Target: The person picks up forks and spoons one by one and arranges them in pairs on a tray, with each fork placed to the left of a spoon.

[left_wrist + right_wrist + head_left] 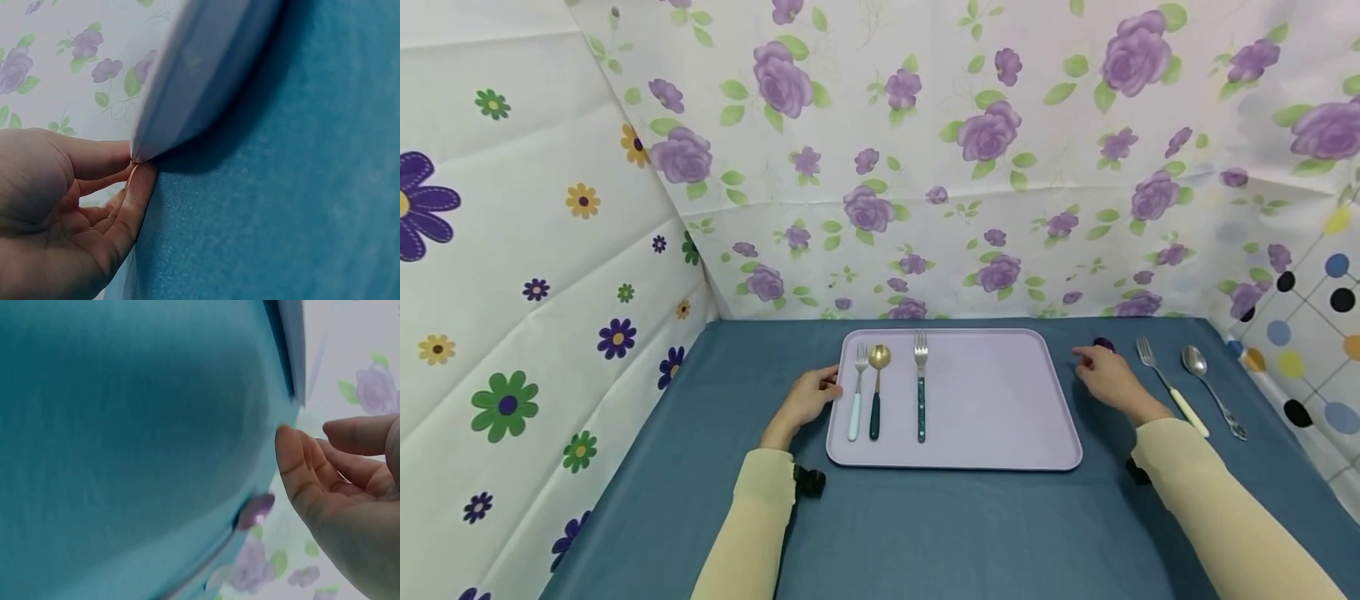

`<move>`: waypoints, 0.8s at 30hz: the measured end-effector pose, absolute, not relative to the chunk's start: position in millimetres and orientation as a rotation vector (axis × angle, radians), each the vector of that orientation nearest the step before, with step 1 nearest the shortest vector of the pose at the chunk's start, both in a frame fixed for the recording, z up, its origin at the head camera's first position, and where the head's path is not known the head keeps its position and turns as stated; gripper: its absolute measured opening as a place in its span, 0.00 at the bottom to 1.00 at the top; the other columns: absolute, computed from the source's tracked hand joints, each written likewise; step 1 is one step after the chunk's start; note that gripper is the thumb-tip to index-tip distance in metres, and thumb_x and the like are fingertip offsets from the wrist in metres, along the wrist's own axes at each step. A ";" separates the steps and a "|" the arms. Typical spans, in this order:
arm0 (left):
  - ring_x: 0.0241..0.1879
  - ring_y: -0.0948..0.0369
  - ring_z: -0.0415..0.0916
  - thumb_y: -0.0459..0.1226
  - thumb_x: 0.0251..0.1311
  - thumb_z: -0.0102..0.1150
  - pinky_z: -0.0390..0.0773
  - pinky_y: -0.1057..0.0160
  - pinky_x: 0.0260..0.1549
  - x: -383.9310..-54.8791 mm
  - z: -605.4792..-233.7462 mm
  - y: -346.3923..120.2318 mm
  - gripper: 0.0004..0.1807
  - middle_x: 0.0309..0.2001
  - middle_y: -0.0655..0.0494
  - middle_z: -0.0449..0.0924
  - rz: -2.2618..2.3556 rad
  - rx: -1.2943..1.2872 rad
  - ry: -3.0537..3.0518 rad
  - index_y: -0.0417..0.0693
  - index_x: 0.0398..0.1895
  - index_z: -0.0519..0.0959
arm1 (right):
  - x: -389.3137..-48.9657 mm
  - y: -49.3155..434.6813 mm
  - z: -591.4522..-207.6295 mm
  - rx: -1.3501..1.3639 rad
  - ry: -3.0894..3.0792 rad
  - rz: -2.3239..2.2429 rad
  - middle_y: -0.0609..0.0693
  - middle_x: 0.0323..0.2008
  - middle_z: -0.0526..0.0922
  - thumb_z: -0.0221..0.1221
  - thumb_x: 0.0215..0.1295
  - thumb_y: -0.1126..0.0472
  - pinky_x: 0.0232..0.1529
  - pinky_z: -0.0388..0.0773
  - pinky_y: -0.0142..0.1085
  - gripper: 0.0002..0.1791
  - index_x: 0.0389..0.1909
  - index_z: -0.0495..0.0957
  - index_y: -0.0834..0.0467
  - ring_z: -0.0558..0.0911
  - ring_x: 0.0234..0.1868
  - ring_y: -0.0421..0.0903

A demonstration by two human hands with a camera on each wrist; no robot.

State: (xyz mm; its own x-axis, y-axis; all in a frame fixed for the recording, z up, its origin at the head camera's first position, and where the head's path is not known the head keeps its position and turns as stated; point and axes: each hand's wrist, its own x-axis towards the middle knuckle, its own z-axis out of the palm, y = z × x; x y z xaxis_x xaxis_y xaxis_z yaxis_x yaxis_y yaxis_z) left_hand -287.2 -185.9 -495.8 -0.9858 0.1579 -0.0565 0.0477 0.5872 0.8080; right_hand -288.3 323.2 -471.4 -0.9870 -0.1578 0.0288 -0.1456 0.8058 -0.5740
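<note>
My left hand (805, 398) pinches the left edge of a pale lilac tray (992, 408), thumb and finger meeting at its rim in the left wrist view. On the tray lie a fork with a pale blue handle (854, 417), a gold spoon with a dark green handle (875, 415) and a larger fork with a green handle (921, 408). Just off the tray's right side hovers my right hand (1111, 382), fingers loosely bent, thumb apart, holding nothing. Beside it a purple spoon (256, 512) lies on the table, mostly hidden in the head view.
Right of my right hand lie a fork with a cream handle (1187, 408) and a silver spoon (1217, 400). A blue cloth (970, 533) covers the table. Flowered sheets (925, 167) hang behind and at the sides.
</note>
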 end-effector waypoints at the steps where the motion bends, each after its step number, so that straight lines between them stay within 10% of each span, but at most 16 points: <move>1: 0.52 0.50 0.77 0.30 0.73 0.56 0.77 0.49 0.56 -287.2 -495.7 -185.8 0.28 0.56 0.40 0.80 1.366 0.174 2.687 0.33 0.75 0.68 | -288.4 326.9 -468.6 -0.243 2.989 -0.927 0.71 0.45 0.78 0.49 0.74 0.72 0.31 0.77 0.44 0.23 0.65 0.70 0.80 0.79 0.29 0.50; 13: 0.52 0.49 0.77 0.30 0.74 0.56 0.77 0.48 0.56 -286.8 -494.6 -186.4 0.28 0.56 0.40 0.79 1.376 0.185 2.671 0.31 0.75 0.67 | -288.3 367.8 -466.2 -0.136 3.138 -0.769 0.81 0.54 0.73 0.44 0.69 0.73 0.55 0.69 0.68 0.22 0.59 0.74 0.79 0.72 0.56 0.77; 24: 0.53 0.50 0.76 0.31 0.74 0.57 0.77 0.48 0.56 -285.2 -493.5 -184.4 0.29 0.56 0.42 0.79 1.383 0.154 2.669 0.34 0.76 0.67 | -290.7 383.0 -478.7 -0.122 3.138 -0.599 0.86 0.61 0.65 0.49 0.67 0.74 0.64 0.61 0.71 0.21 0.58 0.74 0.81 0.63 0.65 0.83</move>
